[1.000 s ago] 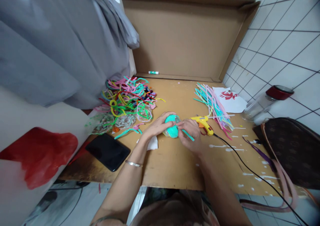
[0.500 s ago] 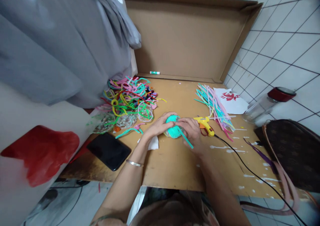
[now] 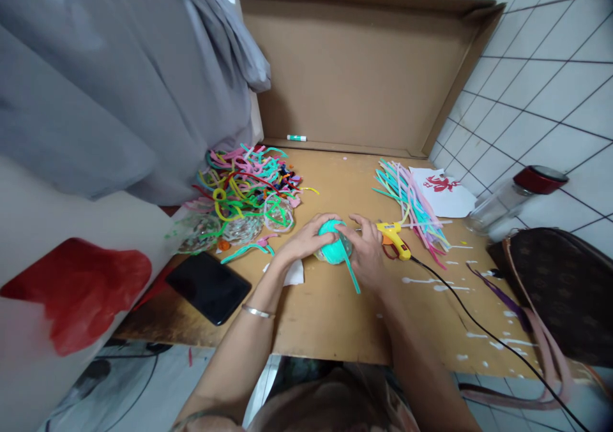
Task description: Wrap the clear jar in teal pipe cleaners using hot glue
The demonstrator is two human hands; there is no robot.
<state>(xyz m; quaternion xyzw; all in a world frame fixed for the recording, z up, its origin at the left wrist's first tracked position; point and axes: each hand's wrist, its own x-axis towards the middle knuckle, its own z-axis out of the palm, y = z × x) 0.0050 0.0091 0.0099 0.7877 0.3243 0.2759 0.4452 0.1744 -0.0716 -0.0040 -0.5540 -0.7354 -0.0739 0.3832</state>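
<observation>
Near the middle of the table (image 3: 335,317), a little toward its front edge, sits a teal ball (image 3: 332,248) being covered in wound strips. The left hand (image 3: 306,240) cups the ball's left side, fingers curled over its top and steadying it. The right hand (image 3: 368,252) presses against the ball's right side and grasps a teal strip (image 3: 351,272), whose loose end trails down toward the front edge. This looks like the wrapping step: the strip is partly laid on the ball, its tail not yet stuck down. The next move likely calls for turning the ball under the left palm while drawing the tail taut, and perhaps fresh glue from the yellow glue gun (image 3: 393,235) lying just right of the right hand. A bundle of straight strips (image 3: 412,205) lies toward the right back corner, a tangled heap of coloured offcuts (image 3: 244,186) at the left edge, and a black phone (image 3: 208,286) near the left front corner.
</observation>
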